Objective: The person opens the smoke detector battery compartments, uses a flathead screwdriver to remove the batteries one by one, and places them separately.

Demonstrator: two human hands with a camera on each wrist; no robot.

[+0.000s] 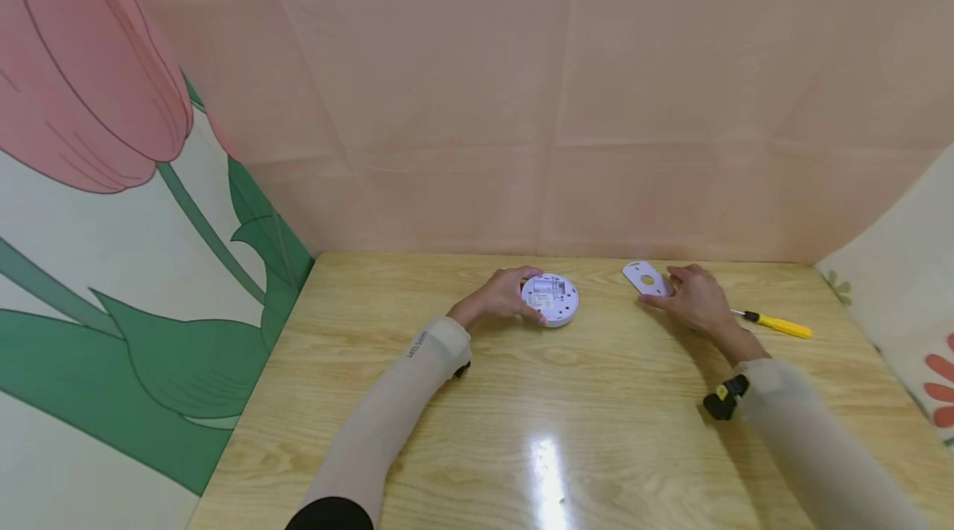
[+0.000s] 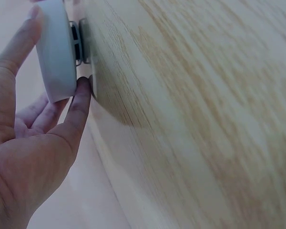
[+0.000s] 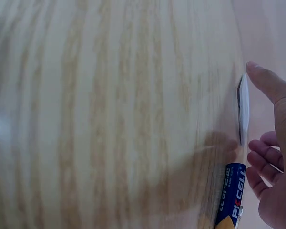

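Observation:
My left hand (image 1: pixel 501 296) grips a round white smoke detector (image 1: pixel 561 313) by its left side, its battery compartment facing up. In the left wrist view, the thumb and fingers hold the white rim (image 2: pixel 58 52), and a dark grille shows underneath, close over the tabletop. My right hand (image 1: pixel 701 298) is at the right end of a flat white mounting plate (image 1: pixel 637 272) with a round hole. The right wrist view shows the plate (image 3: pixel 244 109) edge-on, lying between the spread thumb and loosely bent fingers. A blue PKCELL battery (image 3: pixel 233 191) lies beside those fingers.
A screwdriver with a yellow handle (image 1: pixel 786 325) lies on the wooden table (image 1: pixel 596 397), right of my right hand. A pink cloth backdrop (image 1: pixel 447 99) rises along the table's far edge. Panels with printed flowers stand at both sides.

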